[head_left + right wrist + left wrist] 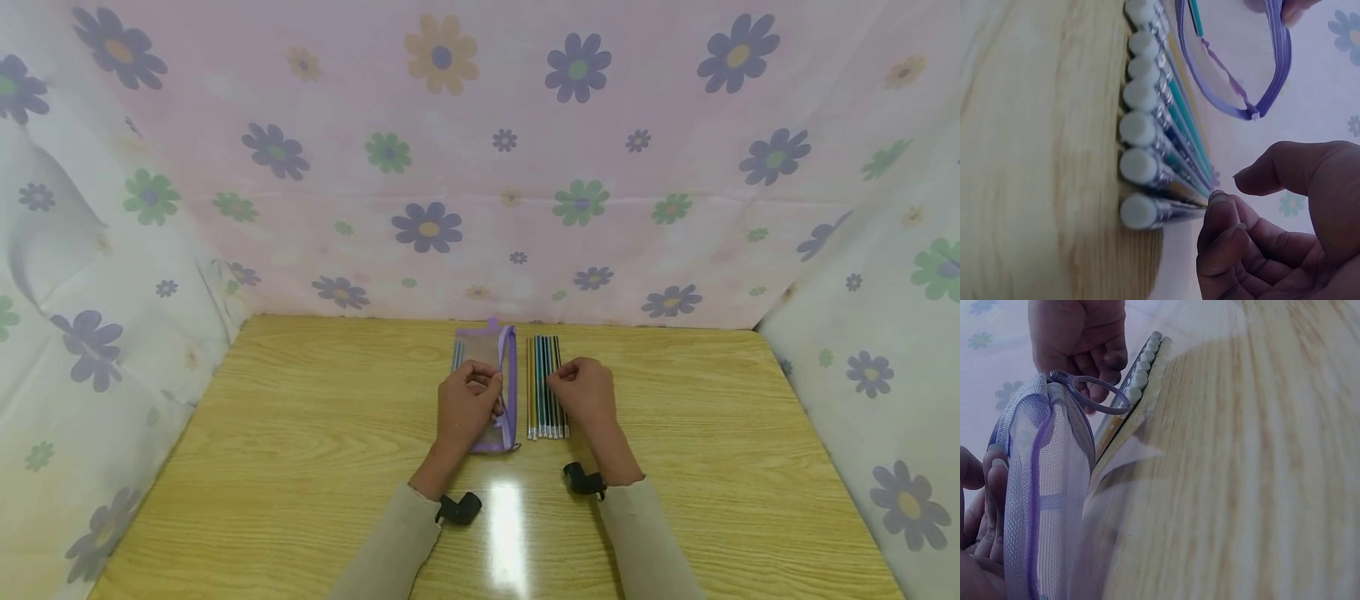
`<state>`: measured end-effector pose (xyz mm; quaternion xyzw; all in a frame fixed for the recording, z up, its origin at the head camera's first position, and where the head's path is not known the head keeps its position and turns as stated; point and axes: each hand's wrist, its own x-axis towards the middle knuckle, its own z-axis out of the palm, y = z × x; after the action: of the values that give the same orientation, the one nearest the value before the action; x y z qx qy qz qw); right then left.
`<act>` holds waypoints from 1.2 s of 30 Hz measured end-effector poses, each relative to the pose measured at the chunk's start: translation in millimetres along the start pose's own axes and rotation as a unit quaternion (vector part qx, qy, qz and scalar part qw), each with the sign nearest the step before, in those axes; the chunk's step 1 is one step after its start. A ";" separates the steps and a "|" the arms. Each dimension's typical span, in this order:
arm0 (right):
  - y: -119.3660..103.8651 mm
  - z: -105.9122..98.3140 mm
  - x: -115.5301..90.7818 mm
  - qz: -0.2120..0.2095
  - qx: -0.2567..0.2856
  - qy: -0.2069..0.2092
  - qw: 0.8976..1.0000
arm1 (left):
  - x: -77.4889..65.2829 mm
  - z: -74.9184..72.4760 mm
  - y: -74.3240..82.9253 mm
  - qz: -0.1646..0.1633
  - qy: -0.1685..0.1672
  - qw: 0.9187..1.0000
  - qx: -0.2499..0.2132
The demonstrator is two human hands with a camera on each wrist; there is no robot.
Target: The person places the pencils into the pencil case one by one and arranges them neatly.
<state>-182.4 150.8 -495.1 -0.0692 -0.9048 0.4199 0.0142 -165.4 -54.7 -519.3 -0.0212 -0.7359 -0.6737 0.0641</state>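
Some flowered cloth [480, 117] backs pencils [542, 367] — left fingers [478, 368] grip pouch [476, 343], right fingers [1221, 219] parted, empty.

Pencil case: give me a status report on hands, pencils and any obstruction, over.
Left hand holding pencil case, mouth open. Right hand at pencils, thumb and forefinger apart. Pencils side by side; nothing visible between them and case.

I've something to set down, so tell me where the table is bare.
Bare: table left of the left hand, and right of the right hand, each out to the flowered cloth. Crowded: between, with mesh pouch and pencils close together.
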 end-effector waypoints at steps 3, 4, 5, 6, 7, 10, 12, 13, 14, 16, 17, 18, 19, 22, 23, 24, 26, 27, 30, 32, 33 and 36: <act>1.9 -2.0 0.6 -0.003 -0.006 0.005 1.000 | -0.1 -0.5 -0.1 -0.001 -0.001 1.000 -0.001; 2.3 -2.7 0.7 -0.003 -0.008 0.007 1.000 | -0.1 -0.5 -0.2 -0.001 -0.001 1.000 -0.002; 2.8 -3.5 0.8 -0.003 -0.009 0.008 1.000 | -0.2 -0.6 -0.1 -0.001 -0.002 1.000 -0.003; 3.0 -4.5 0.7 -0.002 -0.009 0.008 1.000 | -0.2 -0.7 -0.1 -0.001 -0.002 1.000 -0.004; 3.3 -5.3 0.7 0.000 -0.009 0.007 1.000 | -0.2 -0.7 -0.1 -0.001 -0.002 1.000 -0.004; 3.8 -7.7 0.5 0.006 -0.010 0.003 1.000 | -0.3 -0.7 0.1 0.001 -0.003 1.000 -0.006; 4.4 -8.7 0.7 0.009 -0.012 0.001 1.000 | -0.1 -0.6 0.1 0.003 -0.004 1.000 -0.005; 4.8 -9.0 1.0 0.010 -0.014 0.000 1.000 | -0.2 -0.6 0.2 0.003 -0.004 1.000 -0.005; 5.4 -9.2 1.3 0.010 -0.016 0.000 1.000 | -0.2 -0.7 0.2 0.004 -0.004 1.000 -0.005; 6.4 -9.1 1.8 0.013 -0.021 0.000 1.000 | -0.4 -0.7 0.3 0.004 -0.004 1.000 -0.004; 6.8 -8.9 2.0 0.012 -0.023 -0.002 1.000 | -0.4 -0.8 0.4 0.004 -0.004 1.000 -0.003; 7.2 -8.7 2.0 0.012 -0.025 -0.004 1.000 | -0.5 -0.9 0.4 0.004 -0.005 1.000 -0.003; 7.7 -8.5 2.1 0.013 -0.027 -0.004 1.000 | -0.6 -1.0 0.4 0.004 -0.005 1.000 -0.003; 9.0 -7.5 2.3 0.014 -0.031 -0.004 0.999 | -0.8 -1.2 0.4 0.002 -0.004 1.000 -0.004; 9.6 -7.0 2.7 0.013 -0.032 -0.004 0.999 | -0.9 -1.3 0.6 0.002 -0.003 1.000 -0.004; 10.4 -6.5 3.0 0.013 -0.034 -0.002 0.999 | -1.0 -1.4 0.7 0.001 -0.003 1.000 -0.004; 11.4 -5.8 3.5 0.010 -0.035 -0.001 0.999 | -1.1 -1.4 1.1 0.000 -0.002 1.000 -0.003; 12.0 -5.6 3.7 0.009 -0.035 0.000 0.999 | -1.1 -1.5 1.4 0.000 -0.002 1.000 -0.002; 12.7 -5.3 4.0 0.008 -0.038 -0.001 0.999 | -1.0 -1.2 1.3 0.000 -0.003 1.000 0.001; 12.2 -5.4 3.7 0.010 -0.044 -0.001 0.999 | -0.9 -1.1 1.0 -0.001 -0.004 1.000 -0.001; 11.9 -5.4 3.6 0.012 -0.047 0.000 0.999 | -0.9 -1.1 0.8 0.000 -0.004 1.000 -0.002; 10.0 -4.7 2.8 0.021 -0.061 -0.001 0.998 | -1.0 -1.3 1.1 0.000 -0.006 1.000 -0.007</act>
<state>-183.7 161.1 -499.8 -0.0889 -0.9273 0.3637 0.0004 -164.2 -55.8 -518.2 -0.0255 -0.7313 -0.6789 0.0599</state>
